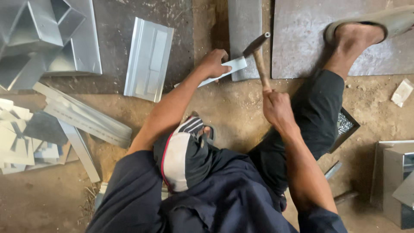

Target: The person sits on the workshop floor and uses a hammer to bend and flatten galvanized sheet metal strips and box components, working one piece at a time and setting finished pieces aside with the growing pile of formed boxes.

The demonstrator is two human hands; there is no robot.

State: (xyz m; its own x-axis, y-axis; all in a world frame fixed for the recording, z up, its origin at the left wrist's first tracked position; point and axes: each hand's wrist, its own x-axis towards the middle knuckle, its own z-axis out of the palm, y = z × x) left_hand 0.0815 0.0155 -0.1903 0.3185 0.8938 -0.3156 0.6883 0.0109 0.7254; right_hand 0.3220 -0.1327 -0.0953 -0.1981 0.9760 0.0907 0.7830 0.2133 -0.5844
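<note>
Presently the left hand [214, 63] is closed on a narrow white metal strip [224, 70], thumb along its top face, pinning it against the near edge of a grey steel plate [244, 26] that lies on the dirt floor [233, 116]

Strip: long axis runs from lower left to upper right, its far end resting on the plate's near edge, its near end trailing back under the left wrist toward the body

Right hand [276, 108] is wrapped shut around the lower end of a wooden hammer [259, 56] handle. Handle stands nearly upright in the frame, leaning a little left; the dark head sits just above and right of the strip's far end, close to it, contact not resolvable

Key relation: hammer head lies just beyond the left fingertips along the strip's axis, so the left hand is the nearer one to the strip and the right reaches it only through the tool

Relative to the steel plate: a folded metal channel [148, 58] lies to its left, a larger flat sheet [310, 39] to its right with a sandalled foot [358, 32] on it, and cut offcuts [26, 138] are piled far to the left, nearer the body
</note>
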